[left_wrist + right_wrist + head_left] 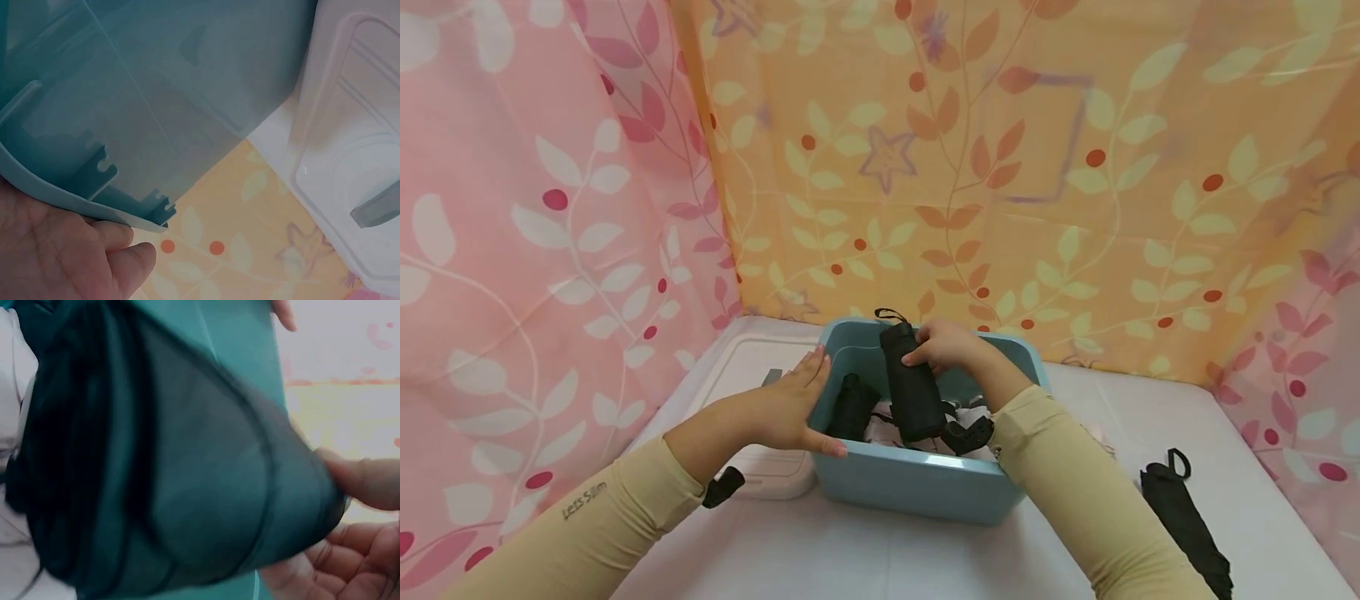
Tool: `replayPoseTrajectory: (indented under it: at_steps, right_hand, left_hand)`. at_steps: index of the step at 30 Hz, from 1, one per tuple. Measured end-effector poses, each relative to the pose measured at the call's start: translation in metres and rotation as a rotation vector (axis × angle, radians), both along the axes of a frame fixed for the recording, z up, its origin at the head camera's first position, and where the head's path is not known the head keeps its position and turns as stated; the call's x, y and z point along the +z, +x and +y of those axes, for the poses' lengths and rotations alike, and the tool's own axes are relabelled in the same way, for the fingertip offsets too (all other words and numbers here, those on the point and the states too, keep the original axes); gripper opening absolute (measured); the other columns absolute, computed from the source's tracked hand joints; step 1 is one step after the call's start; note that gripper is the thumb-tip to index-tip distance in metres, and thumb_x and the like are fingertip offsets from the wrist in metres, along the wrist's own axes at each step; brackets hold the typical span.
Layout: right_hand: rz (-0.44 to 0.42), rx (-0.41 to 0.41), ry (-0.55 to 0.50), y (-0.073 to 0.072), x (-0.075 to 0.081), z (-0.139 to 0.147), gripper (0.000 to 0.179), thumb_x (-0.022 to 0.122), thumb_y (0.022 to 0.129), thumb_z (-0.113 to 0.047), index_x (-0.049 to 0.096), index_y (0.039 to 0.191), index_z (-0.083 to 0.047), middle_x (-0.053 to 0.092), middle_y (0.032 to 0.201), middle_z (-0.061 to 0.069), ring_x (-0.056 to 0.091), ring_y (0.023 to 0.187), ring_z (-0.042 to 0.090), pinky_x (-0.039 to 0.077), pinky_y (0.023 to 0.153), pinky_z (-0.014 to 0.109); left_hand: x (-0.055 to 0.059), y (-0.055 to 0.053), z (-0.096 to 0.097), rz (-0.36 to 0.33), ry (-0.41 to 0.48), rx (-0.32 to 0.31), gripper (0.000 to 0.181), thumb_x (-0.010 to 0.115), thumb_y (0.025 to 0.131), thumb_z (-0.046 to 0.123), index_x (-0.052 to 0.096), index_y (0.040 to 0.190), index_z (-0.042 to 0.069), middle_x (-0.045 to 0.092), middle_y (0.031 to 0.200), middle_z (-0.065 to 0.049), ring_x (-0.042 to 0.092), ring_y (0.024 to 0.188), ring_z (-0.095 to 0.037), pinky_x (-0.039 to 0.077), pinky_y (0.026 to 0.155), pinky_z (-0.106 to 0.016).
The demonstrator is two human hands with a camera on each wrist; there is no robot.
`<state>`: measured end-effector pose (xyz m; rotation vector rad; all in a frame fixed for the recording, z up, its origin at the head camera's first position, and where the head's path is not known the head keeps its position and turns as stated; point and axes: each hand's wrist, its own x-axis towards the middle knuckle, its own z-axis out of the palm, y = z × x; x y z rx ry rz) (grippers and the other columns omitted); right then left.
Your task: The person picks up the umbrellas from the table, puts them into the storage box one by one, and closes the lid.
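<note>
My right hand (951,346) grips a black folded umbrella (912,387) near its upper end, where a thin loop strap sticks up. The umbrella is tilted over the inside of a blue plastic bin (917,483); its dark fabric folds fill much of the right wrist view, with the thumb and fingers around the narrow end. My left hand (786,408) rests at the bin's left rim, fingers spread and thumb over the front corner. The left wrist view shows that palm against the rim (94,209). Another black rolled item (853,408) lies inside the bin at the left, above pale cloth (883,429).
A white lid (767,475) with a grey latch lies left of the bin, close against it. To the right, a second black folded umbrella (1187,525) lies on the white tabletop (1120,400). Patterned pink and orange curtains (850,167) enclose the back and sides.
</note>
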<state>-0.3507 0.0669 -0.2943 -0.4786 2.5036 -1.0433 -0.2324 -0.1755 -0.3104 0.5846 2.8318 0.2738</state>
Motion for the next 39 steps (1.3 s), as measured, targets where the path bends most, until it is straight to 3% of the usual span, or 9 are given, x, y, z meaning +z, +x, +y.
replayPoseTrajectory:
  at_steps: [9,23,29,32,39]
  right_hand:
    - [-0.056,0.003,0.068,-0.001,-0.016,-0.010,0.025,0.069,0.081,-0.015,0.062,0.097,0.004,0.062,0.088,0.015,0.065,0.071,0.024,0.054,0.064,0.036]
    - [-0.142,0.013,0.074,-0.004,-0.030,-0.025,0.025,0.064,0.084,-0.007,0.056,0.103,0.008,0.060,0.092,0.017,0.065,0.079,0.027,0.054,0.067,0.037]
    - [-0.128,0.152,0.258,0.002,-0.034,-0.020,0.016,0.055,0.090,-0.006,0.064,0.095,0.006,0.067,0.085,0.015,0.066,0.076,0.024,0.053,0.068,0.032]
    - [-0.159,0.176,0.316,0.005,-0.035,-0.016,0.019,0.052,0.091,-0.005,0.066,0.097,0.006,0.069,0.086,0.016,0.067,0.077,0.024,0.054,0.068,0.032]
    - [-0.205,0.118,0.225,0.004,-0.033,-0.013,0.029,0.055,0.092,-0.014,0.061,0.109,0.008,0.067,0.091,0.022,0.067,0.081,0.029,0.054,0.069,0.036]
  left_hand:
    - [-0.002,0.000,0.002,0.011,-0.007,-0.007,0.129,0.052,0.060,0.081,-0.004,0.145,0.003,-0.014,0.151,-0.014,-0.011,0.138,-0.028,0.012,0.109,-0.051]
    - [-0.002,0.000,0.002,0.025,-0.015,-0.020,0.128,0.052,0.061,0.081,-0.002,0.145,0.000,-0.012,0.151,-0.016,-0.009,0.138,-0.031,0.013,0.108,-0.052]
    - [-0.003,0.000,0.002,0.022,-0.009,-0.023,0.128,0.052,0.061,0.080,-0.003,0.145,0.001,-0.013,0.151,-0.015,-0.010,0.138,-0.030,0.012,0.108,-0.052]
    - [-0.002,0.001,0.002,0.018,0.000,-0.023,0.128,0.053,0.061,0.080,-0.003,0.145,0.001,-0.013,0.151,-0.015,-0.011,0.138,-0.030,0.011,0.108,-0.052]
    - [-0.001,0.002,0.001,0.013,0.006,-0.022,0.127,0.053,0.062,0.079,-0.004,0.145,0.001,-0.013,0.151,-0.015,-0.011,0.138,-0.029,0.012,0.108,-0.051]
